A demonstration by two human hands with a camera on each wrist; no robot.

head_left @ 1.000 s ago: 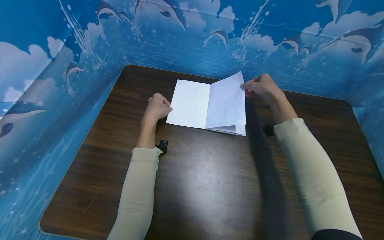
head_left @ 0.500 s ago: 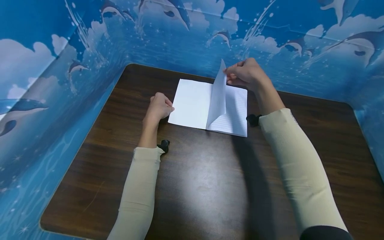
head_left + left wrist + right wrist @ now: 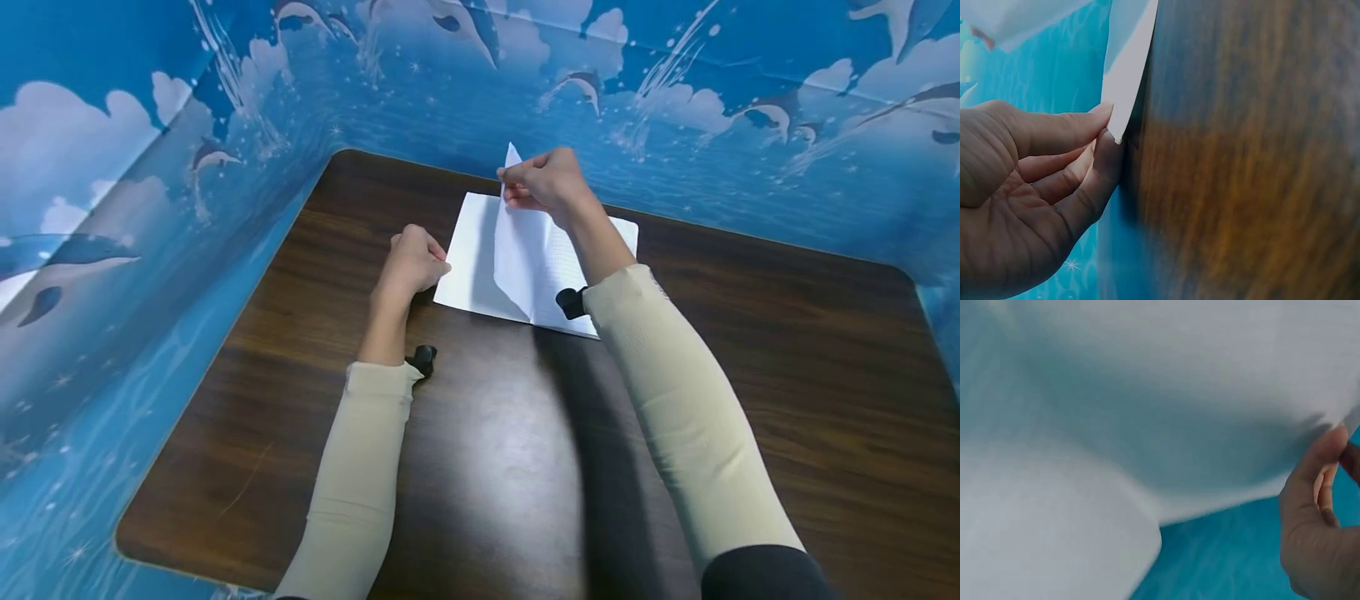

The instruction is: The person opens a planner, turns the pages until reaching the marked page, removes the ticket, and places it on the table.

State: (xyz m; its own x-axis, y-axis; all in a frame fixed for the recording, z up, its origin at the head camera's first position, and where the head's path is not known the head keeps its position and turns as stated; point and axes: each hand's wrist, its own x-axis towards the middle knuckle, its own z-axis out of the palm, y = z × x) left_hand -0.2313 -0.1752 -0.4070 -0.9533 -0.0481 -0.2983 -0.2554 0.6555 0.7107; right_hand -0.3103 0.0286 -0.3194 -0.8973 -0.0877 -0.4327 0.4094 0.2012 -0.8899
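Observation:
An open notebook (image 3: 480, 279) with white, partly lined pages lies near the table's back edge. My left hand (image 3: 411, 262) pinches the outer edge of its left side; the left wrist view shows thumb and fingers on the paper edge (image 3: 1125, 94). Above the fold, my right hand (image 3: 547, 185) pinches the upper corner of a raised page (image 3: 517, 258), which stands up and leans to the left. The right wrist view shows that page (image 3: 1210, 437) large and blurred, with the thumb and fingertips at its edge. My right forearm covers part of the notebook's right side.
The dark wooden table (image 3: 480, 467) has rounded corners. Blue cloth (image 3: 420, 108) printed with dolphins and clouds hangs close behind it and along its left side. Small black wrist cameras (image 3: 423, 360) sit at both cuffs.
My right hand has carried the page from the notebook's right side up and leftward past the fold. My left hand keeps its pinch on the left edge. The head view has shifted slightly.

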